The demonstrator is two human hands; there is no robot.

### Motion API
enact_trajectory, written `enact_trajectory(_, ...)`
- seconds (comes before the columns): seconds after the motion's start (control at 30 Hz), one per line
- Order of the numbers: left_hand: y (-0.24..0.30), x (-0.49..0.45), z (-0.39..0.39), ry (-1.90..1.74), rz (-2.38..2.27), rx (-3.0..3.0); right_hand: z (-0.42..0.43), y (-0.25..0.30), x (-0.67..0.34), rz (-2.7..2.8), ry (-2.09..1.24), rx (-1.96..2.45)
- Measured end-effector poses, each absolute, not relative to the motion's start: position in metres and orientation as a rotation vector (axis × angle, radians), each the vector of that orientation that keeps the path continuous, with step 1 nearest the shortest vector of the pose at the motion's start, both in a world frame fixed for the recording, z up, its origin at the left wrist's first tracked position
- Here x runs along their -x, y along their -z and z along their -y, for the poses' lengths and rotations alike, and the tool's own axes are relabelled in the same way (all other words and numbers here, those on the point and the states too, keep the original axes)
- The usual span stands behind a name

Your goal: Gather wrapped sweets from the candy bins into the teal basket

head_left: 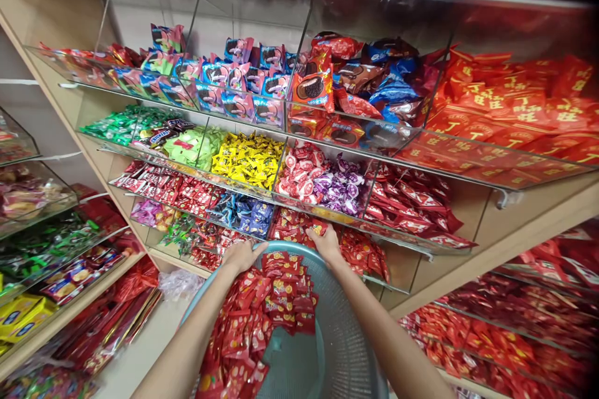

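A blue-green plastic basket (pixel 344 312) is in front of me, holding many red candy packets (pixel 238 318) on its left side and toward its far end. At the basket's far left rim is my left hand (pixel 242 255), its fingers closed over the edge and partly hidden. Just beyond the rim, my right hand (pixel 326 242) pinches a red candy packet (pixel 317 226) at the lowest shelf bin. More red packets (pixel 292 224) of similar look lie in that bin, behind the hand.
Tiered shelves with clear dividers hold yellow candies (pixel 248 159), purple-wrapped candies (pixel 339 187), blue packets (pixel 255 215) and cookie packs (pixel 241 84). Clear shelf fronts (pixel 412 234) jut out above the right hand. Another shelf unit (pixel 70 299) stands at left; red packets (pixel 510 336) fill shelves at right.
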State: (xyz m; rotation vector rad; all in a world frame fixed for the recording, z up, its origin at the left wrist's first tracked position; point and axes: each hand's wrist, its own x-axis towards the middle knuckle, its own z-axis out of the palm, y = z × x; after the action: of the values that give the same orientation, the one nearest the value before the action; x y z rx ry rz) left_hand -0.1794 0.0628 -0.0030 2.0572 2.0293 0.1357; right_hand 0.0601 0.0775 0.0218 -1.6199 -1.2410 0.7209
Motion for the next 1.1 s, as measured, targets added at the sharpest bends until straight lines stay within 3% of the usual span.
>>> enact_trajectory(0.1,0.004,0.180,-0.064,-0.137,-2.036,-2.047,-0.040,-0.035,-0.064,1.213,-0.807,1.407)
enact_trajectory(0.27,0.003,0.179,-0.063,-0.131,-2.036,-2.031,0.023,-0.039,-0.071,0.970,-1.488,1.174)
enact_trajectory(0.37,0.001,0.179,-0.062,-0.128,-2.037,-2.028,0.040,-0.028,-0.073,0.773,-1.688,1.134)
enact_trajectory(0.6,-0.001,0.179,-0.060,-0.127,-2.036,-2.058,0.044,-0.017,-0.079,0.600,-1.683,1.161)
enact_trajectory(1.1,-0.007,0.177,-0.058,-0.102,-2.029,-2.047,0.048,-0.004,-0.077,0.819,-1.796,1.148)
